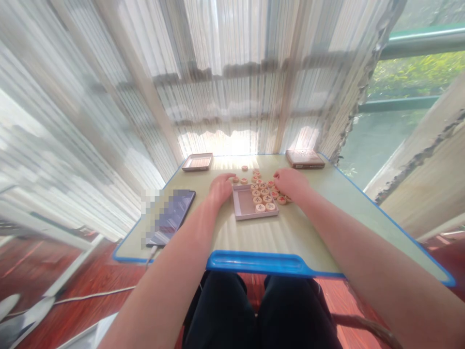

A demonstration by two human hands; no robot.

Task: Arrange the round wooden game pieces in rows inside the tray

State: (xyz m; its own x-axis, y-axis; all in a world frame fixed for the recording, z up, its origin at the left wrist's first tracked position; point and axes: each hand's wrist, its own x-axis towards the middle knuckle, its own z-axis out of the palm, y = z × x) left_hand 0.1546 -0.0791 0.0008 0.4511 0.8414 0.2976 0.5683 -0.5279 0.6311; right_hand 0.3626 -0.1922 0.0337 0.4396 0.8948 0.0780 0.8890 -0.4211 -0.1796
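A shallow open box tray (243,215) sits mid-table, with several round xiangqi pieces (257,199) with dark characters in its right half. My left hand (221,188) is at the tray's far left corner, fingers stretched toward a red-marked xiangqi piece (236,180); I cannot tell whether they touch it. To the tray's right, my right hand (291,180) has its fingers curled together above a group of red-marked pieces (282,199); what they hold, if anything, is hidden. More red-marked pieces (244,181) lie loose beyond the tray.
A second shallow tray (197,162) is at the table's back left, a closed box (305,159) at the back right. To the left lies a tablet (174,218), partly pixelated, with a white cable (152,252). A blue raised ledge (257,262) lines the table's near edge.
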